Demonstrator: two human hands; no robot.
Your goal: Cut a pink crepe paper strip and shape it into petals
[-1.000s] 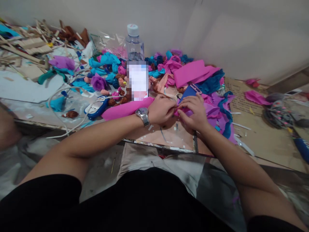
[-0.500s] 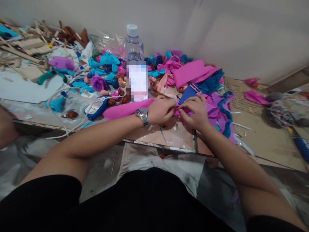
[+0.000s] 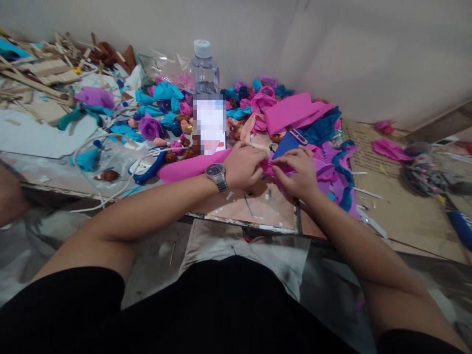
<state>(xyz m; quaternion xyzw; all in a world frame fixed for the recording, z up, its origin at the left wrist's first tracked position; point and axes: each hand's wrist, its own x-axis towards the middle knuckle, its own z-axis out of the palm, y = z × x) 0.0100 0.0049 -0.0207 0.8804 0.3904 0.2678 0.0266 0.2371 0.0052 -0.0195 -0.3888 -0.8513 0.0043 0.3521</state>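
My left hand (image 3: 245,167), with a metal wristwatch (image 3: 217,174) on its wrist, and my right hand (image 3: 299,169) meet over a board at the table's near edge. Both pinch a small piece of pink crepe paper (image 3: 273,168) held between them, fingers curled round it. A long strip of the same pink paper (image 3: 188,167) trails away to the left from under my left hand. A blue card with a clip (image 3: 288,142) lies just behind my right hand.
A water bottle (image 3: 204,69) stands at the back beside a phone (image 3: 210,123). Paper flowers and scraps in blue, purple and pink (image 3: 162,105) crowd the table, with wooden sticks (image 3: 40,69) far left, a white cable (image 3: 110,162) and a folded pink sheet (image 3: 291,110).
My left wrist has rolled a little, so the watch face now shows more. Both hands stay together on the pink paper, fingers shifting slightly.
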